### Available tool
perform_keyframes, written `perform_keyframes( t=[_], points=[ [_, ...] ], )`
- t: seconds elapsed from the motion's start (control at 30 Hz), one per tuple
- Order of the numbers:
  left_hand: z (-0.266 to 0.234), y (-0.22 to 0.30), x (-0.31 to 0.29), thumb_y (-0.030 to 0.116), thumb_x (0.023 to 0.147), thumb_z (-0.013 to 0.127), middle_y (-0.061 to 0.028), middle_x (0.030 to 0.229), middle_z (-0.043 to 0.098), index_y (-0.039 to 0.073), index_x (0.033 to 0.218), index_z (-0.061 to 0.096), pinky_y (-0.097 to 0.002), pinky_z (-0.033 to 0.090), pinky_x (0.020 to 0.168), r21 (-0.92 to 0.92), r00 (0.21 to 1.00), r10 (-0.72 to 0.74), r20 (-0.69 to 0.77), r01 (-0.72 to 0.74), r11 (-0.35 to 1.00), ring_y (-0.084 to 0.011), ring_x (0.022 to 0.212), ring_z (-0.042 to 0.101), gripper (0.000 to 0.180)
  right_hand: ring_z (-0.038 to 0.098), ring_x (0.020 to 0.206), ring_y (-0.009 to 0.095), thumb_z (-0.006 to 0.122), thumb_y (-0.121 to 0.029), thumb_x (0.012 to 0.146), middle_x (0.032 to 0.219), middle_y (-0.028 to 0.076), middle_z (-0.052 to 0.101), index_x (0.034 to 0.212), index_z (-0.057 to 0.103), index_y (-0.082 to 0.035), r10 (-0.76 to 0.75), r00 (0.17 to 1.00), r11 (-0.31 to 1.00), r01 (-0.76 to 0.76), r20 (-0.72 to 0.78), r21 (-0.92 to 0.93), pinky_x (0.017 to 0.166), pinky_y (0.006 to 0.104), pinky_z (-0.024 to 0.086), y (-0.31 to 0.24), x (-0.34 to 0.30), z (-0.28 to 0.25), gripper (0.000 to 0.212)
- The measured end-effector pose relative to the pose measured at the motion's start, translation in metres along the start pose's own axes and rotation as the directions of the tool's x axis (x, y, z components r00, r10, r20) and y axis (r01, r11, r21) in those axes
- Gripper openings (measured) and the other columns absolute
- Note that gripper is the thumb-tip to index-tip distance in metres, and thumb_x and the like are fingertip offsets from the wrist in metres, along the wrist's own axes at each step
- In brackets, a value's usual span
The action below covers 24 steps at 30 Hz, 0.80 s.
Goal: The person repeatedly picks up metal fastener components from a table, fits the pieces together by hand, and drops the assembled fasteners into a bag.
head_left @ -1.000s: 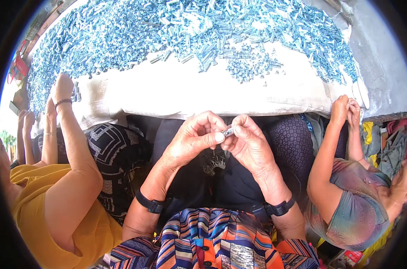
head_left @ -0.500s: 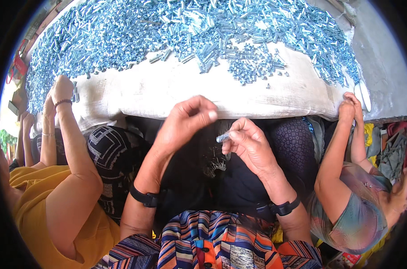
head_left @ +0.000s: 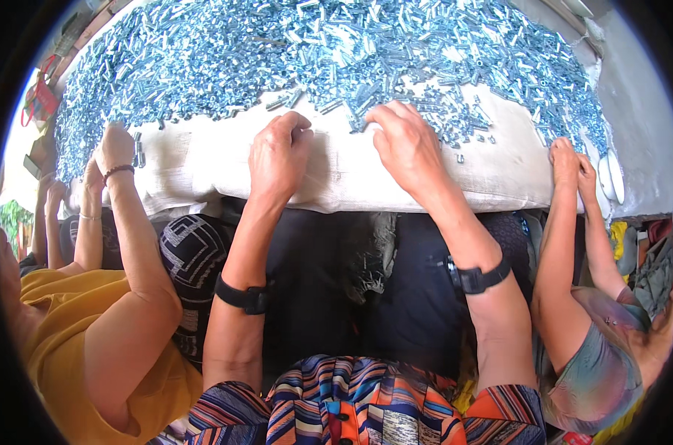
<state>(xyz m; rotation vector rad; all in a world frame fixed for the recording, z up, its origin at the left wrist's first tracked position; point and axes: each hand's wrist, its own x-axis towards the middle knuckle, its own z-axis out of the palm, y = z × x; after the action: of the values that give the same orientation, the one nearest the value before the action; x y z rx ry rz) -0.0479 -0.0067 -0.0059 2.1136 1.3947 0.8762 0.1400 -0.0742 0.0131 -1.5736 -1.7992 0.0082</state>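
Note:
A broad heap of small bluish metal tubes (head_left: pixel 262 55) covers the far part of a pale cloth-covered surface (head_left: pixel 344 170). My left hand (head_left: pixel 279 154) is over the cloth just short of the heap, fingers curled in; whatever they hold, if anything, is hidden. Farther right, my right hand (head_left: pixel 407 148) reaches to the near edge of the heap, fingers bent down beside a cluster of longer tubes (head_left: pixel 362 98). Its fingertips are partly hidden, and I cannot make out anything between them.
To my left sits a person in a mustard top (head_left: pixel 92 326), hands at the heap. Another person in a multicoloured top (head_left: pixel 596 356) sits at my right, hands at the cloth's edge. A white oval object (head_left: pixel 611 176) lies at the right corner. Scattered short pieces (head_left: pixel 462 122) lie beyond my right hand.
Both hands have moved forward from above my lap to the cloth and heap. The small metal tube pinched in my right hand earlier is no longer visible.

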Motion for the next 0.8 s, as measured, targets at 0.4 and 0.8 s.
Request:
perform_keyframes(
  t=[0.4, 0.8],
  points=[
    [0.02, -0.005, 0.039, 0.016, 0.079, 0.062, -0.0078, 0.089, 0.063, 0.011, 0.093, 0.064, -0.0392, 0.048, 0.071, 0.282, 0.997, 0.073, -0.017, -0.066, 0.957, -0.027, 0.081, 0.062, 0.015, 0.052, 0.088, 0.03, 0.054, -0.003, 0.075, 0.084, 0.012, 0.053, 0.083, 0.056, -0.006, -0.07, 0.992, 0.97, 0.093, 0.109, -0.225, 0.075, 0.0431, 0.041, 0.016, 0.026, 0.022, 0.009],
    [0.021, -0.003, 0.044, 0.019, 0.079, 0.064, -0.0067, 0.085, 0.062, 0.01, 0.088, 0.063, -0.0399, 0.047, 0.067, 0.256, 0.996, 0.09, -0.03, -0.079, 0.963, -0.0275, 0.077, 0.062, 0.013, 0.057, 0.063, 0.016, 0.057, 0.0, 0.08, 0.073, 0.008, 0.06, 0.087, 0.056, 0.0, 0.406, 0.893, 0.732, -0.444, 0.191, 0.517, 0.061, 0.0296, 0.046, -0.011, -0.022, -0.005, 0.008]
  ],
)
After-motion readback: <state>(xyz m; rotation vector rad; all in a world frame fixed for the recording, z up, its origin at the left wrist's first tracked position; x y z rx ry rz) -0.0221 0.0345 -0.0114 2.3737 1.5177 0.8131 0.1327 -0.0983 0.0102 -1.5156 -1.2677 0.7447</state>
